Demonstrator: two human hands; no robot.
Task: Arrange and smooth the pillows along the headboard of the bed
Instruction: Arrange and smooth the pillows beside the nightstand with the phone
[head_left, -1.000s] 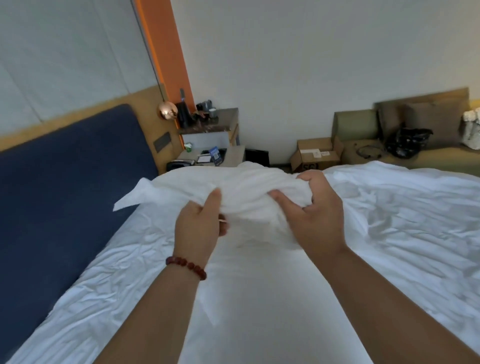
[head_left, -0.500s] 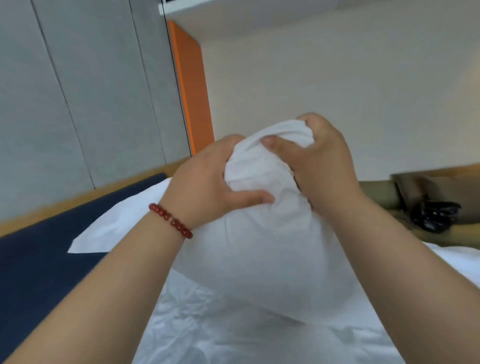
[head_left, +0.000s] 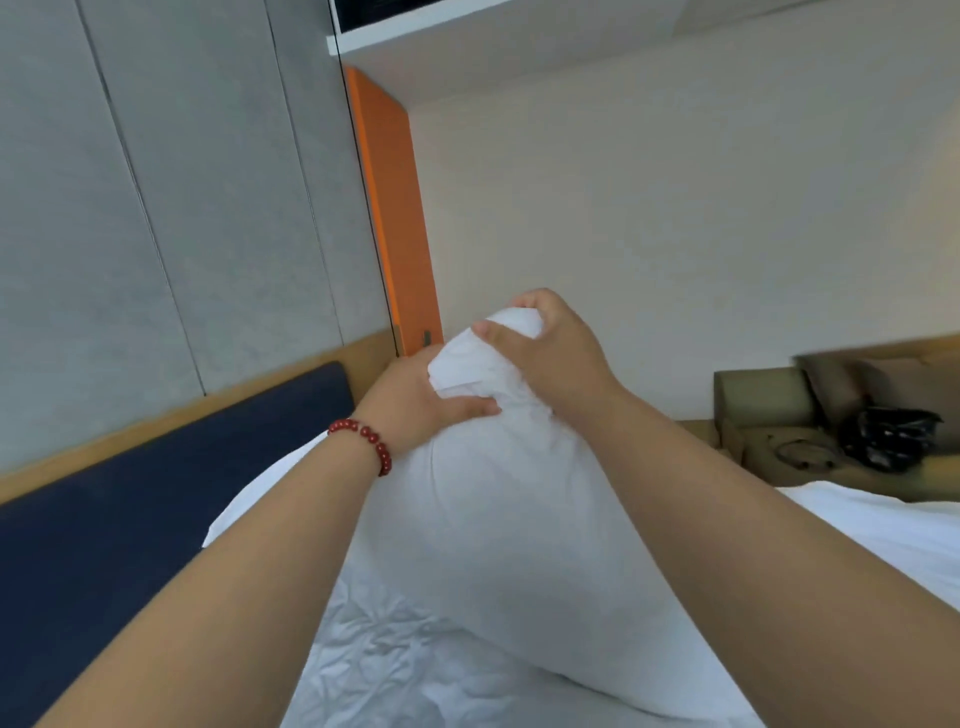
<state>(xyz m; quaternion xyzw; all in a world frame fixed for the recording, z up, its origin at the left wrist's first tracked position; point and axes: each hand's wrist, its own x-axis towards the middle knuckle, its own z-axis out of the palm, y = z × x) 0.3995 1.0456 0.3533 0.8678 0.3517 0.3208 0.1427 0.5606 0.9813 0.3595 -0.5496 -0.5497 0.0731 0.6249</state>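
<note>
Item: pillow (head_left: 509, 530), white, cased; hangs upright over the bed (head_left: 384, 670), near the navy headboard (head_left: 130, 519). Left hand (head_left: 415, 410) and right hand (head_left: 556, 358): both curled tight round its bunched top end. Red bead bracelet (head_left: 363, 441) on left wrist. Handling, judged: light, soft, sagging under its own fill; slack case may slip, so grasp gathered fabric or corners

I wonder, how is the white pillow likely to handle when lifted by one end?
Probably soft and floppy: the pillow bunches where the left hand and right hand grip its top. Likely light for its bulk, as that grip seems to hold it up.
</note>
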